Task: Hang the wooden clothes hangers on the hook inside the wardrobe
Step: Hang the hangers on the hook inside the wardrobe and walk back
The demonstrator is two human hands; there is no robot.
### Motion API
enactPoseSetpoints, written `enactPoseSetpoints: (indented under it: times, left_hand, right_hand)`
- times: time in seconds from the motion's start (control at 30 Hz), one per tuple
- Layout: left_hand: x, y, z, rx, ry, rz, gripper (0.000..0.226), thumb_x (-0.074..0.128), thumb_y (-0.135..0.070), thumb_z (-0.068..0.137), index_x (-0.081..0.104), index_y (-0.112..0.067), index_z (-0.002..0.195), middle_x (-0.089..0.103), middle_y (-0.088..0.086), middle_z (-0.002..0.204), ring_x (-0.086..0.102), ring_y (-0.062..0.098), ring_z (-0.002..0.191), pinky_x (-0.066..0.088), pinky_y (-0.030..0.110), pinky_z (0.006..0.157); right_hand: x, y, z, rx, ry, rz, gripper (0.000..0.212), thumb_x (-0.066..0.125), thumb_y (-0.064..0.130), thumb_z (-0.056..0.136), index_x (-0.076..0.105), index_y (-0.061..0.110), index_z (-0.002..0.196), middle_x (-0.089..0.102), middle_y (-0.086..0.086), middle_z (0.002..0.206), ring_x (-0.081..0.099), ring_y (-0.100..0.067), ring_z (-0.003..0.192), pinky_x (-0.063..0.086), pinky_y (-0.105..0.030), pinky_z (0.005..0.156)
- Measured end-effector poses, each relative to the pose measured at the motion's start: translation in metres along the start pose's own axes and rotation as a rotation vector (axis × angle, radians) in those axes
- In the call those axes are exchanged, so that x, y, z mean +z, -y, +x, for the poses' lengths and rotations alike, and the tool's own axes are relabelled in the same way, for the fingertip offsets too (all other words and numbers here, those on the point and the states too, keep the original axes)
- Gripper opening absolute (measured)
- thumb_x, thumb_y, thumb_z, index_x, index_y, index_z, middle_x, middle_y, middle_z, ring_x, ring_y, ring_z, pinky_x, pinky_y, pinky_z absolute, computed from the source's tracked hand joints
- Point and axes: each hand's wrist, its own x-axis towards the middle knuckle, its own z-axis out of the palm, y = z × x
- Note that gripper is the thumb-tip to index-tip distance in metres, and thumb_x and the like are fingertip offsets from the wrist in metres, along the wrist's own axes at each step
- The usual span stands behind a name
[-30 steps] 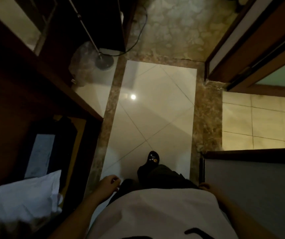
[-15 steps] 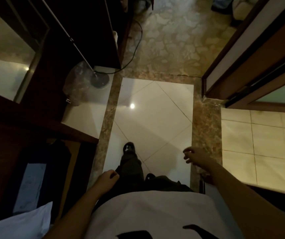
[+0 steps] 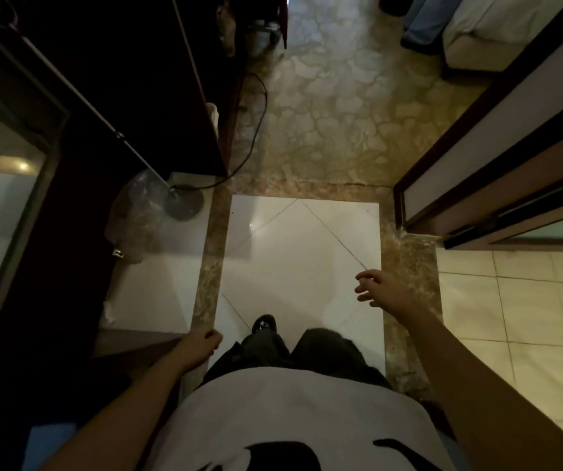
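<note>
Over the glossy white floor tiles (image 3: pixel 293 253), right hand (image 3: pixel 384 292) hangs empty with fingers loosely spread, left hand (image 3: pixel 198 345) curled near-closed on nothing beside the dark trouser leg (image 3: pixel 263 348), dark wooden wardrobe (image 3: pixel 52 283) at left; no wooden hangers visible.

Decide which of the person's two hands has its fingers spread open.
The right hand, raised over the white floor tiles, fingers spread; the left hand is curled beside the leg.
</note>
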Motion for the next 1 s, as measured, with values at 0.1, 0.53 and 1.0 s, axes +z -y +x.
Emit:
enactPoseSetpoints:
  times: [0.1,0.53,1.0]
  left_hand:
    - [-0.026,-0.036,0.028,0.022,-0.013,0.118,0.020,0.045,-0.020,0.094,0.052,-0.008,0.080,0.056,0.010,0.083,0.052,0.021,0.079,0.041,0.029,0.067]
    - [-0.071,-0.289,0.134,0.202,0.019,0.128,0.021,0.046,-0.022,0.095,0.059,-0.007,0.103,0.061,0.012,0.100,0.060,0.028,0.098,0.048,0.040,0.092]
    - [-0.111,-0.367,0.189,-0.058,-0.119,-0.074,0.014,0.047,-0.019,0.096,0.057,-0.011,0.091,0.060,0.010,0.089,0.057,0.023,0.085,0.048,0.032,0.079]
  right_hand:
    - [-0.011,-0.010,0.010,0.116,-0.016,0.039,0.028,0.039,0.006,0.096,0.054,-0.004,0.117,0.061,-0.018,0.097,0.056,-0.014,0.069,0.043,-0.019,0.057]
    - [-0.127,0.003,0.116,0.357,-0.030,0.112,0.019,0.038,0.007,0.097,0.054,-0.001,0.090,0.052,-0.010,0.080,0.044,-0.012,0.061,0.038,-0.005,0.039]
    - [-0.244,0.277,0.333,-0.163,0.140,-0.044,0.031,0.040,0.007,0.097,0.054,-0.005,0.121,0.061,-0.024,0.107,0.053,-0.012,0.068,0.044,-0.010,0.046]
